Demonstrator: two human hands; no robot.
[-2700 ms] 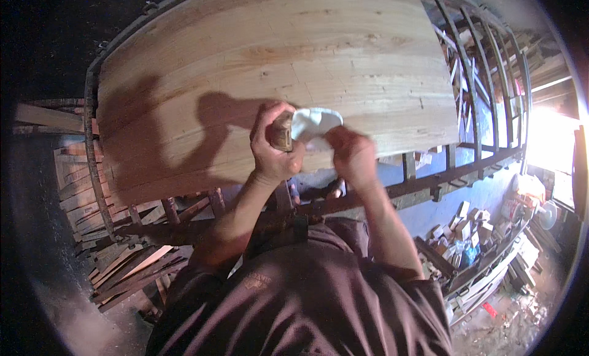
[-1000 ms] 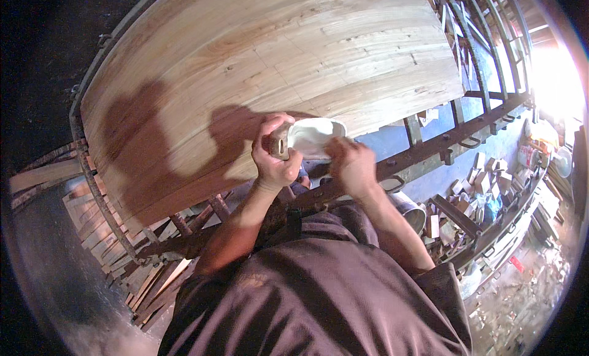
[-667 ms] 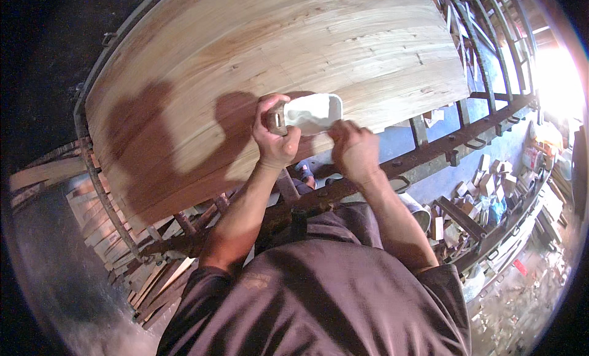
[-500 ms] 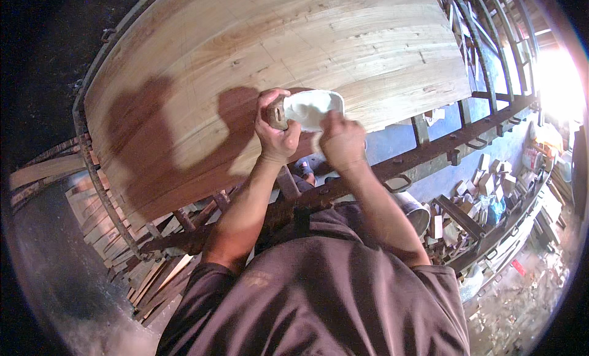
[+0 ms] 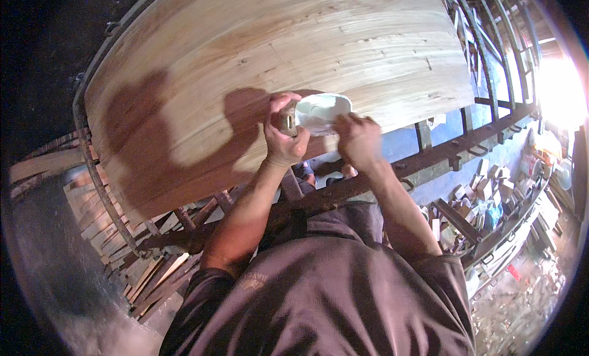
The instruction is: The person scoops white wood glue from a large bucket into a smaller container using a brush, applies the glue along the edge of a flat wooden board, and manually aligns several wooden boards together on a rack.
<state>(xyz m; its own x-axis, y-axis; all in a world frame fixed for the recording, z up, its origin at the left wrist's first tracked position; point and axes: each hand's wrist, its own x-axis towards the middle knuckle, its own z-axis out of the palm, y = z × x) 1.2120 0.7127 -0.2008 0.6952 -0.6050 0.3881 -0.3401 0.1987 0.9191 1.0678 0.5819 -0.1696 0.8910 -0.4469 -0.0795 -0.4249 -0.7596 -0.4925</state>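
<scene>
My left hand (image 5: 285, 138) is wrapped around the brown, slotted end of a white open container (image 5: 322, 112), scoop-like in shape. The container is tilted so that its pale inside shows, above the near edge of a large wooden panel (image 5: 264, 61). At the container's right rim, my right hand (image 5: 359, 138) is closed with its fingers curled. Motion blurs it, and whatever it grips is hidden by the fingers.
A rusty metal rack rail (image 5: 392, 170) runs between my body and the panel. Wood offcuts (image 5: 485, 187) are heaped at the lower right, and stacked wood strips (image 5: 101, 212) lie at the left. Metal rack bars (image 5: 481, 43) rise at the far right.
Both hands and the white container have shifted slightly to the right. My right hand has moved from over the container's opening out to its right rim.
</scene>
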